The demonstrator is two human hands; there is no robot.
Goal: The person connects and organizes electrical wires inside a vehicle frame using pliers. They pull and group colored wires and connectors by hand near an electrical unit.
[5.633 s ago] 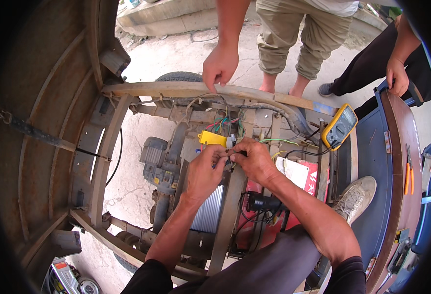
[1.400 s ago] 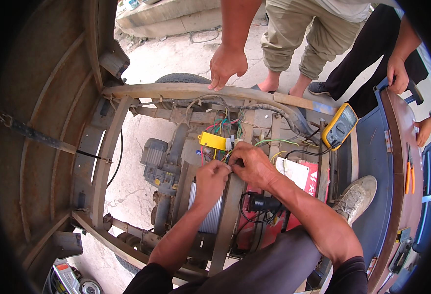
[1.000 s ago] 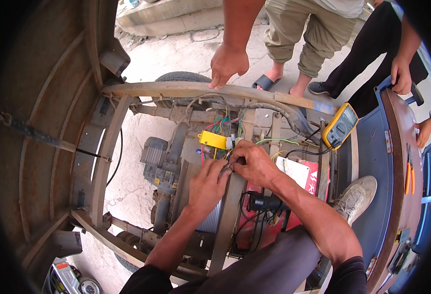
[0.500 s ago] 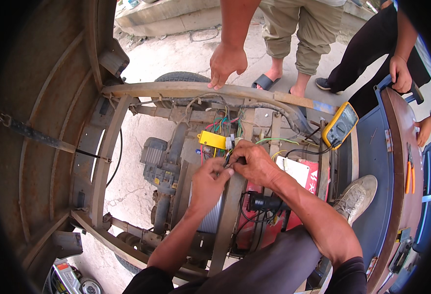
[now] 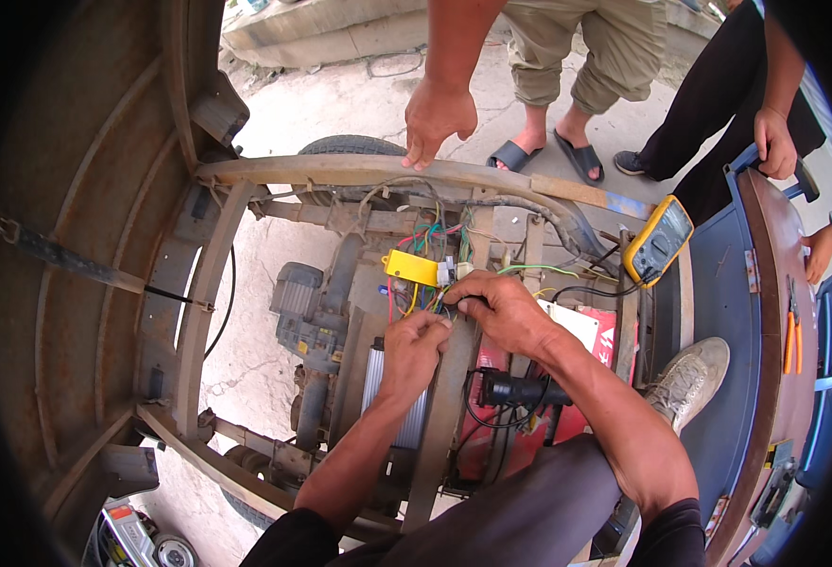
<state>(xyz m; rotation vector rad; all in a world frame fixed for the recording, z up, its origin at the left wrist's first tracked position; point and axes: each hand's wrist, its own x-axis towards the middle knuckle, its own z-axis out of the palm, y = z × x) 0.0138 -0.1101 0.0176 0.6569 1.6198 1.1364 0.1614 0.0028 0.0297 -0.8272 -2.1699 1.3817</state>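
In the middle of the open vehicle frame, my two hands work close together at a bundle of thin wires (image 5: pixel 414 300). My left hand (image 5: pixel 410 352) is closed, thumb against fingers, at the lower ends of the wires. My right hand (image 5: pixel 506 310) pinches wires just below a whitish plug connector (image 5: pixel 446 273). Fingers cover the exact spot they grip. Just beyond them lies a yellow box (image 5: pixel 411 268) with red and yellow leads hanging from it. A finned silver metal box (image 5: pixel 395 402) sits partly under my left forearm.
A yellow multimeter (image 5: pixel 658 242) leans at the frame's right, its black lead running inward. Orange-handled pliers (image 5: pixel 792 342) rest on the brown-edged panel. Another person's hand (image 5: pixel 441 121) touches the far rail (image 5: pixel 340 170); a second person's hand (image 5: pixel 773 142) hangs at the panel.
My left hand has dropped slightly toward me and my right hand has shifted a little away, so they are further apart. A bystander's second sandal has come into fuller view.
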